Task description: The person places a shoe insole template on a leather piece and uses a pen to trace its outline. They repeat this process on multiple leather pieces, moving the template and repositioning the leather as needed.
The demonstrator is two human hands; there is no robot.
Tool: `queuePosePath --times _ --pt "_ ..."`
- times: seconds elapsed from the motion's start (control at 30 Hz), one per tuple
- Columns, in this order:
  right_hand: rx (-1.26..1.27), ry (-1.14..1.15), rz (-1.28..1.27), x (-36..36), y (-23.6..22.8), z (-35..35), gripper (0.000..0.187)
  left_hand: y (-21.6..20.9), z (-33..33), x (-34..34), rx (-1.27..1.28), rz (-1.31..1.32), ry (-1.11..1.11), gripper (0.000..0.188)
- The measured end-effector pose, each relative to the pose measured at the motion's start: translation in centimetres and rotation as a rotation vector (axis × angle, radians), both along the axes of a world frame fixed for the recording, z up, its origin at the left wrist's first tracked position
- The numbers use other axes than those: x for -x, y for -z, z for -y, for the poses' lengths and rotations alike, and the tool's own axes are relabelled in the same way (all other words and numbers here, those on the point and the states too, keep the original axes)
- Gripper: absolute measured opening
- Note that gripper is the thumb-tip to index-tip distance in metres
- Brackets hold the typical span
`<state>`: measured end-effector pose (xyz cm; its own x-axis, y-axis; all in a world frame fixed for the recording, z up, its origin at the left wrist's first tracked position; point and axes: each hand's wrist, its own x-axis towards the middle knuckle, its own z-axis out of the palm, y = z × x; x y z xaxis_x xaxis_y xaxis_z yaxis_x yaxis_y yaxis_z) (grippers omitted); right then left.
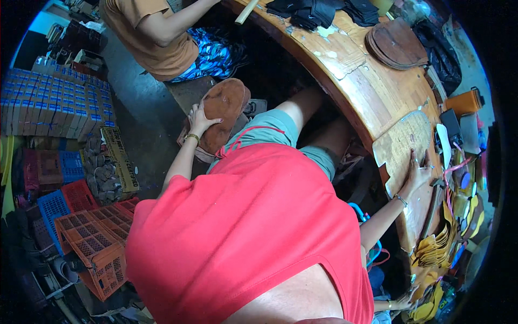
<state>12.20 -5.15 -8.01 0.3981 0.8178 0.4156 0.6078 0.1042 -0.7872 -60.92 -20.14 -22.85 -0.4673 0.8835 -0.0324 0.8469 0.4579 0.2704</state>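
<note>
The left hand's grip (200, 120) is closed on the brown sole-shaped pieces (225, 102) — thumb laid over the top face, fingers along the outer edge. That spread probably keeps the loose, overlapping pieces from sliding apart; they lie in the upper middle of the frame, beside the thigh in green shorts (280, 121), where the person can reach them without leaning.

The right hand's grip (418, 175) is wide and holds nothing, its fingers spread over the pale board (402, 148) with notched edges at the right of the frame. The palm seems to rest there for steadiness, perhaps pinning the board to the table (372, 100).

Around that hand, 1 fanned stack of tan pieces (436, 244) lies at the lower right, likely overlapped so that each edge can be picked up singly. A pile of brown rounded pieces (396, 44) sits at the upper right, apparently sorted by shape, and black cloth items (308, 13) lie at the top.

Farther out, 1 co-worker in a brown shirt (148, 38) sits at the upper left — and bundled boxes (56, 105) stand stacked at the left edge, above the orange crates (94, 237) at the lower left.
</note>
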Motion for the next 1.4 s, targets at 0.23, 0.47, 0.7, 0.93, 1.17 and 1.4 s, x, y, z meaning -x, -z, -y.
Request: queuePosePath --times 0.23,0.47,0.7,0.93,1.17,1.4 --pt "-0.057 -0.060 -0.173 -0.1 0.1 0.5 0.055 -1.6 -1.5 -0.1 -0.100 -0.101 -0.054 0.106" --pt "-0.040 -0.129 -0.284 -1.3 0.5 -0.1 0.055 0.3 -2.1 3.9 -0.258 0.103 0.042 0.060" --pt "-0.038 -0.142 -0.332 -1.3 0.4 0.1 0.055 -1.3 -2.0 1.1 -0.065 -0.063 0.017 0.073" --pt "-0.021 -0.151 -0.415 -2.5 1.1 -0.7 0.055 1.8 -3.4 4.0 -0.019 0.109 -0.145 0.089" --pt "0.061 -0.029 -0.336 -3.2 0.9 -1.2 0.056 2.4 -5.1 5.2 -0.210 0.327 0.065 0.069" --pt "0.016 0.018 -0.376 -0.8 -0.6 0.0 0.040 -9.7 -9.3 -0.3 0.066 0.410 0.393 0.055"
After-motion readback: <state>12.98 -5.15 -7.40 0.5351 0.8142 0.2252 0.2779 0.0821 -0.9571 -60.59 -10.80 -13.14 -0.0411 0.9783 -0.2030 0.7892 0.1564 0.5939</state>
